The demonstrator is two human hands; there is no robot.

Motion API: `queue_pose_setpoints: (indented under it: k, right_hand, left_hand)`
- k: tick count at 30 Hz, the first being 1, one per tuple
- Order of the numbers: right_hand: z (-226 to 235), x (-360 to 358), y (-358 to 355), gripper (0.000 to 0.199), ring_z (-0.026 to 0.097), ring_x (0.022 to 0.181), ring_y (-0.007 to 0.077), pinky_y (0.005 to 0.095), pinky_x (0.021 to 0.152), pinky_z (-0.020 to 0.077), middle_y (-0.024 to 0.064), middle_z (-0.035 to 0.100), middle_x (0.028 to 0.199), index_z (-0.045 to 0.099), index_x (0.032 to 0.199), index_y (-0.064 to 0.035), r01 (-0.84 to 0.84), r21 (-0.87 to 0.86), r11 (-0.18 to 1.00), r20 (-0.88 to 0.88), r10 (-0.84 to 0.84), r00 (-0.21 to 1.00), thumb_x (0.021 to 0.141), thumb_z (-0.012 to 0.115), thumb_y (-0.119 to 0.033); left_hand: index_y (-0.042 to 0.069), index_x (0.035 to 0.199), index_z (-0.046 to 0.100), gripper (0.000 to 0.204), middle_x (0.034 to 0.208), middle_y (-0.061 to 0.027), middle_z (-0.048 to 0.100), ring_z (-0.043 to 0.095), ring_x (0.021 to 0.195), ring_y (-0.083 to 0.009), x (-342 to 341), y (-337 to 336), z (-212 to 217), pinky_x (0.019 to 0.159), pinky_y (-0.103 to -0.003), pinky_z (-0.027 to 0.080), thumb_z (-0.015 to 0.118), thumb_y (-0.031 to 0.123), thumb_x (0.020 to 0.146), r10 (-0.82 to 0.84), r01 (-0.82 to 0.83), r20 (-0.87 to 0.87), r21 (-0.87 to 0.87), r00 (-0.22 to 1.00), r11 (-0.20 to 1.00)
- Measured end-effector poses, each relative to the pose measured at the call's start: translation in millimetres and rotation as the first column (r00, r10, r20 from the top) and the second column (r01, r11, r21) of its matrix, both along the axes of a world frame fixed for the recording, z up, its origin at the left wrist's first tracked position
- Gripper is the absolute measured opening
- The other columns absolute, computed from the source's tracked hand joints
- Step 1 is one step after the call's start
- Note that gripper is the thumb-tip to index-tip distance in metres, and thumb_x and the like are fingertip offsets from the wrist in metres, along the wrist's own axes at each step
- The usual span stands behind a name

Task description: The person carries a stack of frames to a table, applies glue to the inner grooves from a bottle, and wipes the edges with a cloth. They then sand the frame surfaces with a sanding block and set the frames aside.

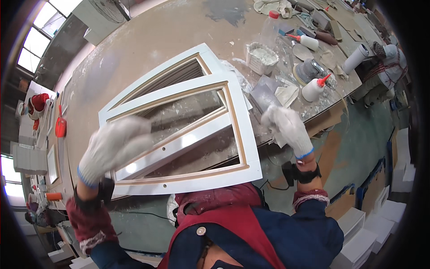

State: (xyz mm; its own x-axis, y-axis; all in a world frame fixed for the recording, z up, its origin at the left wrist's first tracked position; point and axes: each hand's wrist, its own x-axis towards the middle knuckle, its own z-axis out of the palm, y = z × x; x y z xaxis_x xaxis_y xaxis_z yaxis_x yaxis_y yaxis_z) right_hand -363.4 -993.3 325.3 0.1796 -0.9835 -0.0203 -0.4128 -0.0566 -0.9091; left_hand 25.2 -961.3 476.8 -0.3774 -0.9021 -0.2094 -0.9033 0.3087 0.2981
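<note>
While gloved hands (114, 145) hover, a red-capped white glue bottle (313, 88) stands beside the frame (244, 134).

a tub of filler (262, 57), a round sander (307, 70) and two red-capped glue bottles (313, 88) are sitting on the workbench (148, 40).

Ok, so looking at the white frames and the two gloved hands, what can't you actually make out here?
Head view only:
- Left hand: motion blur; whether it grips the upper white frame or just touches it can't be told.
- Right hand: blurred; the pale thing at its fingers may be cloth or paper, unclear.
- Lower white frame: largely covered by the upper one.
- Tub contents: too small to identify.
- Bench far ends: bent and cut by the fisheye rim.
</note>
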Motion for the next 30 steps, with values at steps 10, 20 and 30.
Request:
queue_pose_setpoints:
  k: [10, 20, 30]
  right_hand:
    - [-23, 48, 57, 0.045, 0.065, 0.107, 0.0253, 0.0362, 0.092, 0.0543, 0.0168, 0.064, 0.113, 0.050, 0.129, 0.0070, -0.588, 0.336, 0.736, 0.886, -0.033, 0.463, 0.097, 0.058, -0.023]
    - [-5, 95, 104, 0.049, 0.060, 0.117, 0.0216, 0.0341, 0.101, 0.0473, 0.0144, 0.064, 0.121, 0.044, 0.136, 0.0049, -0.686, 0.240, 0.687, 0.751, 0.316, 0.580, 0.091, 0.061, -0.005]
    - [-19, 142, 122, 0.054, 0.058, 0.116, 0.0182, 0.0322, 0.100, 0.0461, 0.0128, 0.063, 0.123, 0.042, 0.140, 0.0017, -0.820, 0.173, 0.545, 0.710, 0.508, 0.488, 0.090, 0.060, -0.008]
  left_hand:
    - [-0.002, 0.142, 0.040, 0.066, 0.128, -0.0199, 0.060, 0.059, 0.118, -0.0291, -14, 174, -133, 0.099, -0.041, 0.048, 0.064, 0.035, 0.094, 0.716, 0.024, -0.585, 0.780, 0.379, 0.625]
    - [0.002, 0.137, 0.046, 0.048, 0.122, -0.0178, 0.061, 0.060, 0.111, -0.0337, -36, 182, -208, 0.097, -0.048, 0.050, 0.059, 0.027, 0.098, 0.425, -0.070, -0.599, 0.629, -0.679, 0.774]
    - [0.004, 0.128, 0.053, 0.039, 0.108, -0.0172, 0.059, 0.059, 0.105, -0.0325, -9, 228, -222, 0.096, -0.049, 0.049, 0.065, 0.021, 0.094, 0.193, -0.258, -0.676, 0.506, -0.711, 0.823]
